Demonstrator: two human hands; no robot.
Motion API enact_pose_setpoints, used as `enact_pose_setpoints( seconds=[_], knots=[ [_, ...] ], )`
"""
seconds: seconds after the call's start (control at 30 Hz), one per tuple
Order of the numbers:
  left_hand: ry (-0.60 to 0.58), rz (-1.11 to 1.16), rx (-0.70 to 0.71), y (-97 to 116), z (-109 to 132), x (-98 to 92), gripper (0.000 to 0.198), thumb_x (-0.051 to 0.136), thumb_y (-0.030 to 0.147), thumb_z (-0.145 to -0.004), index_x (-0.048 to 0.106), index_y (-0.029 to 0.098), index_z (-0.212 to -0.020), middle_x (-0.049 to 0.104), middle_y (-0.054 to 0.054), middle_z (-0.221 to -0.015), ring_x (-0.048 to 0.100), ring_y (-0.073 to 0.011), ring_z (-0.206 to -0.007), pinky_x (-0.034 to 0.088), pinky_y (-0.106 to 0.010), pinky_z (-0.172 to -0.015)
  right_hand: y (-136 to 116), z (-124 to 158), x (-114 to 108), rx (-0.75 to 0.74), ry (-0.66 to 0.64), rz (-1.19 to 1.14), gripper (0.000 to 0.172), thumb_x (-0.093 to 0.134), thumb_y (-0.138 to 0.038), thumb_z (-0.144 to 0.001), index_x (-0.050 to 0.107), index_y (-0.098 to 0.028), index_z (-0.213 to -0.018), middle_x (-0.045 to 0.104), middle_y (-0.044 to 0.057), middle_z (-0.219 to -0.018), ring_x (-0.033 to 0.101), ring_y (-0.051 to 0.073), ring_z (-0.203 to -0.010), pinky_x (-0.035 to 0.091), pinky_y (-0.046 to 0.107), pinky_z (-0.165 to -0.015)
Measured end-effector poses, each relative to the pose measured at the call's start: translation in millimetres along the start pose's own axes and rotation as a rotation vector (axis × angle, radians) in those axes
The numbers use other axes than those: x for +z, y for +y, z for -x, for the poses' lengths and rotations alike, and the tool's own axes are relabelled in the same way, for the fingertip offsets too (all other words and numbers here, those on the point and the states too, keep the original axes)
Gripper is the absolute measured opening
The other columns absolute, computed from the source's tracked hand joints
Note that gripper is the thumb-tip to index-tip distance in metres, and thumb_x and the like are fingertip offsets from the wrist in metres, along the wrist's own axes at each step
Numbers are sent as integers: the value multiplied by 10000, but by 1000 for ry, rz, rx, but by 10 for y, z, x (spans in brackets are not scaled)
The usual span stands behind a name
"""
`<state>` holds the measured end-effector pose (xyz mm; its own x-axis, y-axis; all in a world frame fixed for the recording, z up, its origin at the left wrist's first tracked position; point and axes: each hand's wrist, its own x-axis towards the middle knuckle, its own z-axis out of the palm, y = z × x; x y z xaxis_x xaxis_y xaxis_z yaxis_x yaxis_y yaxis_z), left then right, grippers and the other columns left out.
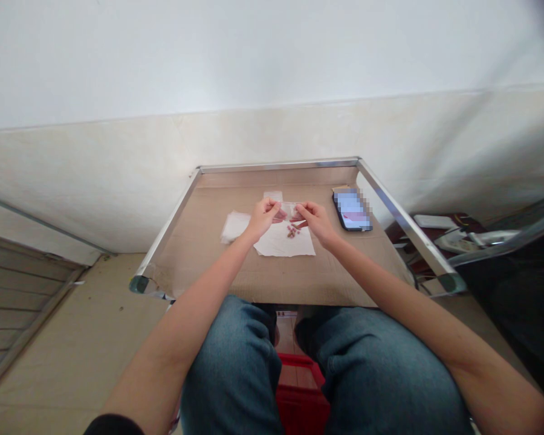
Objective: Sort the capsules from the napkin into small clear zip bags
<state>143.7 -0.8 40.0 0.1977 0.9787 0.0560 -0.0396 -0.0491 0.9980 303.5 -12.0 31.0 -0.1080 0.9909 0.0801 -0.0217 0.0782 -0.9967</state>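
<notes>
A small clear plastic bag (289, 209) is stretched between my two hands above the table. My left hand (263, 216) pinches its left edge, and my right hand (315, 221) pinches the right edge. Just below the bag, several small pinkish-brown pieces (292, 231) lie in a loose pile on a white sheet of paper (278, 246). Left of my left hand rests a stack of clear plastic bags (234, 227). Another clear bag or packet (272, 196) lies behind my hands, partly covered. What the held bag contains, if anything, is too small to tell.
Brown cardboard covers the table (199, 257), which has a raised metal frame (278, 165) along its sides and back. A phone (352, 209) with a lit screen lies at the right. Beyond the right rail stand a power strip and cables (457, 240). A wall rises behind.
</notes>
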Motion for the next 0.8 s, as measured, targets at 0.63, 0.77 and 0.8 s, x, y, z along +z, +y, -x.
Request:
enact_pose_setpoints(
  seconds=[0.63,0.77,0.8],
  knots=[
    [-89,22,-17,34,19,36,233,546,363,-770,464,150,-821,611,-22,-708,614,-123,-615,535,-293,-576,-41,25,-7,38,12,-52,264,554,-428,-737,505,-170,-760,566,-7,-648,617,132,-565,490,225,-455],
    [-142,-10,-17,26,28,50,258,574,372,-744,494,137,-816,605,-41,-767,601,-110,-643,529,-250,-561,-61,40,29,54,-44,-27,274,558,-437,-734,526,-169,-784,602,10,-653,606,125,-529,484,220,-442],
    [-153,-16,-17,23,28,51,258,570,374,-747,501,134,-810,605,-45,-778,599,-110,-654,528,-246,-561,-58,40,35,52,-57,-23,280,560,-440,-733,532,-166,-783,608,16,-651,603,124,-520,483,221,-440]
  ],
)
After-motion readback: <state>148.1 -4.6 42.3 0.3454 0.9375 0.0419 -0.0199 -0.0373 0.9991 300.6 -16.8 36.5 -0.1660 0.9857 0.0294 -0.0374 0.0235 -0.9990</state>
